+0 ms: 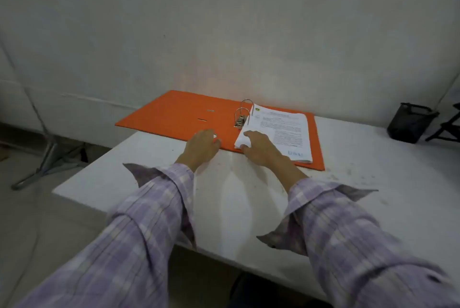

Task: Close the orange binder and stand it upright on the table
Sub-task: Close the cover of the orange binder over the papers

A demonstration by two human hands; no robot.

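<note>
The orange binder (179,114) lies open and flat on the white table (249,195), its left cover hanging past the table's left edge. Two metal rings (242,112) stand up at the spine. A stack of printed paper (283,131) rests on the right cover. My left hand (201,145) lies on the binder's near edge at the spine, fingers apart, holding nothing. My right hand (261,147) rests on the near left corner of the paper stack, fingers curled around that corner, which is lifted a little.
A black mesh holder (409,122) stands at the table's far right, with a dark stand (448,126) beside it. A metal stand leg (47,160) is on the floor to the left. A grey wall runs close behind the table.
</note>
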